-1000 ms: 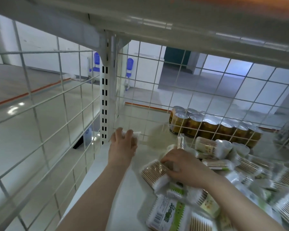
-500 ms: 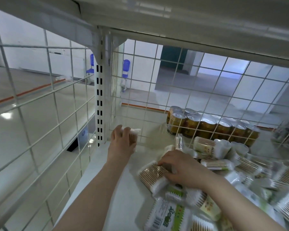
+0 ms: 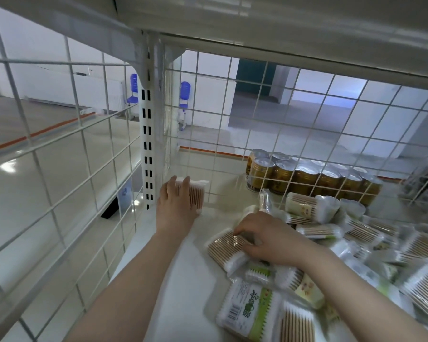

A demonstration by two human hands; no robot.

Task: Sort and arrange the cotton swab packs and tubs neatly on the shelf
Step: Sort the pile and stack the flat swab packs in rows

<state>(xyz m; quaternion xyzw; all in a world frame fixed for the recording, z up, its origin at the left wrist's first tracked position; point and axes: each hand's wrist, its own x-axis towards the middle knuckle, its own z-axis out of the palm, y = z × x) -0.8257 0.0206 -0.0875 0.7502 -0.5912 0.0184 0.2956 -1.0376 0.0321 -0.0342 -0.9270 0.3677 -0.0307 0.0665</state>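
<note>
Left hand (image 3: 177, 203) extended forward on a straight forearm, palm down, fingers curled over a clear pack of wooden-stemmed cotton swabs (image 3: 195, 195). Right hand (image 3: 267, 239), wrist bent inward, pinches another clear wooden-stemmed swab pack (image 3: 226, 250).

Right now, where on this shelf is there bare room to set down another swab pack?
Bare shelf runs between the left wire wall and the swab pile, and behind the pile toward the cans. The right side is crowded with loose packs.
</note>
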